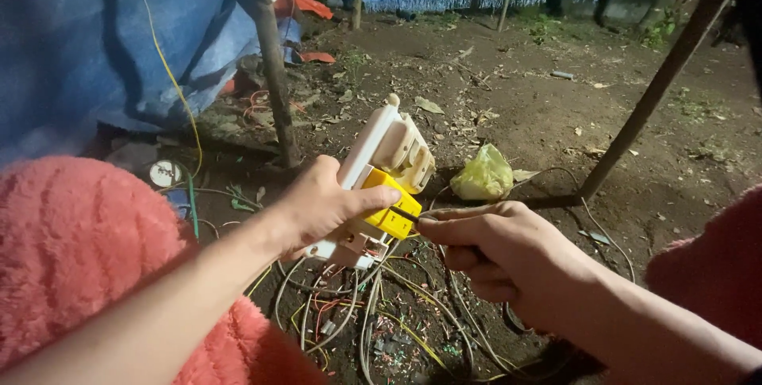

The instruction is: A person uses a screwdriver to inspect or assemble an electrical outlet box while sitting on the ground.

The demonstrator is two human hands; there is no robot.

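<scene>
Your left hand [321,202] grips the white switch unit [386,155] with its yellow block [389,202], lifted above the wires [373,313] on the ground so your right hand [496,250], closed on a thin dark tool [405,213], can reach the block.

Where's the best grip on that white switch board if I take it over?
Probably grip the white switch board by its long flat edges near the upper end, coming from above-right: the left hand already covers its lower left side, and wires hang below.
</scene>
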